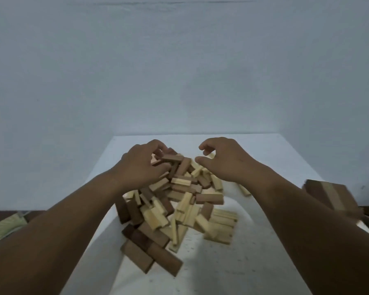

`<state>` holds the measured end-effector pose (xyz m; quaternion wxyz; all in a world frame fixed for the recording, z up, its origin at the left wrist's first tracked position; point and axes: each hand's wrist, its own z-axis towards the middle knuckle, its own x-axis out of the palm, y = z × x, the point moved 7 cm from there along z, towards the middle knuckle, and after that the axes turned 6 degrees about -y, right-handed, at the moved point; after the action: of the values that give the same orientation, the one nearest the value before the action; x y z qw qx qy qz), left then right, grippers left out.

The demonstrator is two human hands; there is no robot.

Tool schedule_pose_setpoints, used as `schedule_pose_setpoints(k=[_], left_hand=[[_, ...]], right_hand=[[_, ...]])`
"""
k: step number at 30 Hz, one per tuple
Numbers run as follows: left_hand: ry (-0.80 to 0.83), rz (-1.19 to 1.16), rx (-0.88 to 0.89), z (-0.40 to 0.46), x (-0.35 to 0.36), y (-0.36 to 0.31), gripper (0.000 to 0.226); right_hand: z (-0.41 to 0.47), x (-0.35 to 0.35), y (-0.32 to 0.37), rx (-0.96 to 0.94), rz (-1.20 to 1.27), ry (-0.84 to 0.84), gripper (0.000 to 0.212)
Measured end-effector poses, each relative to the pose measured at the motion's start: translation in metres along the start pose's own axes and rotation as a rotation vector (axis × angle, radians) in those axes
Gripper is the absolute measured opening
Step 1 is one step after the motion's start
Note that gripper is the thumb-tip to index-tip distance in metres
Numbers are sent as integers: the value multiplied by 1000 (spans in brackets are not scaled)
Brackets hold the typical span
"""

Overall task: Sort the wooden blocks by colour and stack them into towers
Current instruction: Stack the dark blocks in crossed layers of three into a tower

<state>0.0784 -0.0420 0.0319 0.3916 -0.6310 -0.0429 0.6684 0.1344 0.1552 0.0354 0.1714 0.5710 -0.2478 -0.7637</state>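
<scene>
While mixed heap of pale and dark brown rectangular wooden blocks unsorted: left hand curled on dark block; right hand loosely curled, empty; lift topmost pieces first

A plain indoor room, its exact kind not determinable. A bare pale blue wall rises behind a small white tabletop; a patterned green cloth lies lower left.

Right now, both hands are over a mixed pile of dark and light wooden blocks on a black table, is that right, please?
Not quite: the table is white, not black, as the head view shows. The rest holds: the left hand and right hand are over a mixed pile of dark and light wooden blocks.
</scene>
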Motion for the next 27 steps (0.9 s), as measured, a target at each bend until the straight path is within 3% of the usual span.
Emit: schedule_pose_setpoints(k=[5,11,14,18,21,22,24,27], left_hand=[[-15,109,-53,29,10,47,21],[14,122,-73,47,32,61,22],[0,91,-93,50,36,66,13],[-88,-213,-222,45,30,72,13],[-181,-404,-324,40,19,77,16],[-194,-452,-358,37,17,80,15],[-213,-541,-419,32,14,85,14],[-242,-636,-477,21,10,88,16]], right_hand=[[44,50,-5,137,-136,27,49],[62,75,-21,253,-201,113,36],[63,67,-21,317,-46,118,32],[67,59,-16,448,382,119,22],[78,62,-7,487,708,-21,7],[82,65,-4,457,666,-66,6],[88,71,5,268,298,-89,12],[89,97,17,50,-196,37,25]])
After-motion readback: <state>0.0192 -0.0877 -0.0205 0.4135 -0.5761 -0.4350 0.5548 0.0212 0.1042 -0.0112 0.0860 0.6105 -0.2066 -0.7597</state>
